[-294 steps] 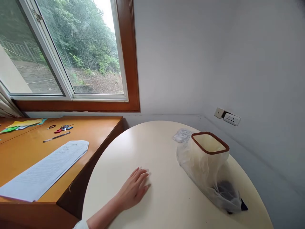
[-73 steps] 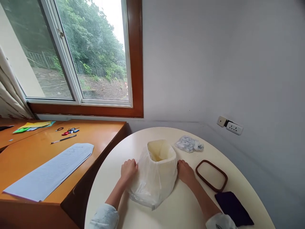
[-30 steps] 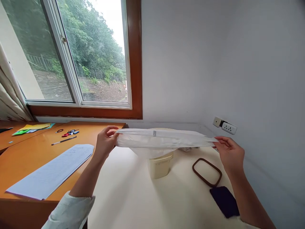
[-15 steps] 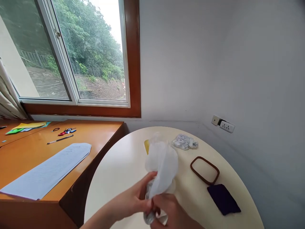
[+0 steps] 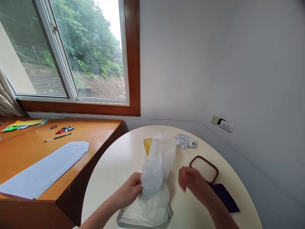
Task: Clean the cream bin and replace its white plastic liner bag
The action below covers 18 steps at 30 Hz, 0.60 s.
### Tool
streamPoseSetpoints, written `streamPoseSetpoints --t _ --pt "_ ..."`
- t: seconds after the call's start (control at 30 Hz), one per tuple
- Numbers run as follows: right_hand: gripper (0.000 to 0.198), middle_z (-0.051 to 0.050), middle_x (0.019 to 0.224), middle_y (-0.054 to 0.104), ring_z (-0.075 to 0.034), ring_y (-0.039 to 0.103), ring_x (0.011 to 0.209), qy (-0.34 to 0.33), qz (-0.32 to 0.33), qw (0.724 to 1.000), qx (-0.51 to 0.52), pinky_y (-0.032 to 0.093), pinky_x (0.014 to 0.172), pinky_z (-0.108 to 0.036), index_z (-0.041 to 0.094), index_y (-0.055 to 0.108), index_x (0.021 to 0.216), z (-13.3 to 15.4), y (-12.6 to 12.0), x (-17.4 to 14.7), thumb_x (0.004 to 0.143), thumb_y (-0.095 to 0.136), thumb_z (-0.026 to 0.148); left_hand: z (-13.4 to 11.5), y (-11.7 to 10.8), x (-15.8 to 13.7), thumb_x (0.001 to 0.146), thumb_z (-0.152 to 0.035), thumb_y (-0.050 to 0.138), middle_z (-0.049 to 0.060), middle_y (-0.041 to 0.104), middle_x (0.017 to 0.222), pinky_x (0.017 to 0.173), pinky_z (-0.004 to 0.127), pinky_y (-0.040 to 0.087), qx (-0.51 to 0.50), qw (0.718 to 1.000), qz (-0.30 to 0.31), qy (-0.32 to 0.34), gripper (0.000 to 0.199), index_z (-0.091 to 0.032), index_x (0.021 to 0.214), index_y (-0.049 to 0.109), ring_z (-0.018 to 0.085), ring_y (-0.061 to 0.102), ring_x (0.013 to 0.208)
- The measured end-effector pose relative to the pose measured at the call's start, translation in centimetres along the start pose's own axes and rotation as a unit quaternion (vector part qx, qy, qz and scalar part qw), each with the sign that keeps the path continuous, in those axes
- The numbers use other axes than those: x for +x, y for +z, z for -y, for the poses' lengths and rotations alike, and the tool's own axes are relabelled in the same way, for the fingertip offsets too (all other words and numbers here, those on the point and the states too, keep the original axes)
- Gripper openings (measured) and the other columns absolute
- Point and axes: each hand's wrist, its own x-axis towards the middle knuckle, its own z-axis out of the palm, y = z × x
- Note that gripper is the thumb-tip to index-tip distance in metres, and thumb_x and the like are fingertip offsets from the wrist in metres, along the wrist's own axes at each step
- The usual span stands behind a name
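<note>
A thin white, see-through bag-like sheet [image 5: 152, 178] stands crumpled and twisted over the front of the round table. Its lower part spreads out flat with a grey edge. At its left side my left hand [image 5: 133, 187] pinches it between thumb and fingers. My right hand [image 5: 190, 181] is off the sheet, in the air to its right, near the brown rounded frame [image 5: 205, 159]. Its fingers are curled and smeared by motion; I see nothing held in them. A yellow piece [image 5: 147, 145] lies behind the sheet, partly covered by it.
On the round table [image 5: 111, 171] lie a knotted clear plastic bag [image 5: 184, 141] and a dark purple cloth [image 5: 225, 197], partly behind my right forearm. The wooden desk [image 5: 100, 130] at left holds papers [image 5: 47, 171], a pen [image 5: 57, 137] and scissors [image 5: 62, 129].
My right hand has let go of the white sheet and moved up and right. The sheet's lower part has spread out towards me. My left hand still grips it, slightly further left.
</note>
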Motion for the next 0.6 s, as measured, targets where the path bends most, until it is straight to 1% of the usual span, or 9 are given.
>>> streamPoseSetpoints --t 0.03,0.07,0.1,0.13,0.2,0.27,0.37,0.47,0.6 --pt "0.028 -0.001 0.069 0.055 -0.011 0.052 0.062 -0.010 -0.089 0.996 0.029 0.044 0.059 -0.022 0.019 0.058 0.072 0.0 -0.8 0.3 0.076 0.059 0.047 0.0 0.0 0.0 0.069 -0.013 0.045 -0.003 0.052 0.063 0.056 0.020 0.035 0.017 1.000 0.015 0.008 0.015 -0.014 0.058 0.054 0.010 0.043 0.061" --pt "0.033 -0.003 0.084 0.057 -0.014 0.055 0.075 -0.015 -0.146 0.988 0.050 0.046 0.065 -0.025 0.022 0.058 0.088 0.1 -1.4 0.5 0.072 0.062 0.050 -0.2 0.0 0.0 0.068 -0.011 0.042 -0.003 0.051 0.063 0.054 0.020 0.034 0.031 0.999 0.033 0.013 0.016 -0.014 0.058 0.053 0.009 0.041 0.059" --pt "0.050 -0.006 0.103 0.055 -0.018 0.053 0.091 -0.012 -0.169 0.983 0.064 0.047 0.071 -0.030 0.027 0.053 0.106 0.2 -1.8 0.6 0.066 0.066 0.054 -0.5 0.0 0.0 0.067 -0.009 0.039 -0.003 0.051 0.062 0.053 0.020 0.034 0.045 0.997 0.055 0.017 0.017 -0.014 0.058 0.053 0.009 0.041 0.059" --pt "0.071 -0.009 0.119 0.048 -0.021 0.049 0.104 -0.005 -0.165 0.983 0.075 0.047 0.076 -0.034 0.032 0.042 0.120 0.5 -2.0 0.7 0.059 0.069 0.057 -0.8 0.2 0.1 0.066 -0.007 0.037 -0.003 0.052 0.063 0.053 0.019 0.034 0.057 0.995 0.082 0.023 0.020 -0.014 0.059 0.054 0.009 0.042 0.059" --pt "0.103 -0.010 0.134 0.035 -0.026 0.042 0.116 0.006 -0.133 0.988 0.080 0.046 0.081 -0.039 0.038 0.023 0.134 0.8 -1.8 0.7 0.047 0.075 0.058 -1.5 0.6 0.2 0.065 -0.005 0.034 -0.003 0.055 0.063 0.054 0.020 0.036 0.088 0.983 0.150 0.049 0.026 -0.015 0.062 0.058 0.010 0.046 0.060" --pt "0.110 -0.011 0.134 0.037 -0.027 0.044 0.115 0.016 -0.110 0.992 0.063 0.045 0.082 -0.040 0.037 0.021 0.136 0.8 -1.3 0.7 0.044 0.078 0.054 -2.0 1.2 0.5 0.065 -0.003 0.033 -0.002 0.060 0.066 0.056 0.021 0.038 0.133 0.965 0.207 0.087 0.030 -0.015 0.065 0.061 0.012 0.050 0.064" --pt "0.083 -0.011 0.115 0.056 -0.027 0.054 0.100 0.060 -0.100 0.992 0.047 0.049 0.075 -0.036 0.027 0.046 0.123 -0.1 -1.0 0.5 0.050 0.078 0.047 -1.9 1.9 1.1 0.061 0.000 0.035 -0.001 0.064 0.070 0.057 0.022 0.039 0.211 0.933 0.261 0.132 0.031 -0.016 0.066 0.061 0.014 0.052 0.065" --pt "0.049 -0.010 0.091 0.065 -0.024 0.060 0.081 0.074 -0.153 0.982 0.079 0.050 0.064 -0.032 0.022 0.061 0.098 -1.5 -2.3 0.2 0.059 0.071 0.049 -1.5 2.1 1.5 0.057 0.000 0.036 -0.001 0.061 0.065 0.054 0.022 0.038 0.262 0.912 0.282 0.139 0.028 -0.017 0.062 0.058 0.013 0.048 0.060" --pt "0.034 -0.006 0.080 0.064 -0.020 0.059 0.067 -0.014 -0.297 0.947 0.121 0.048 0.055 -0.030 0.024 0.059 0.080 -3.0 -6.4 -1.5 0.057 0.072 0.046 -0.6 0.7 0.7 0.064 -0.006 0.037 -0.002 0.059 0.069 0.056 0.021 0.039 0.232 0.944 0.227 0.053 0.027 -0.018 0.070 0.060 0.013 0.047 0.063"
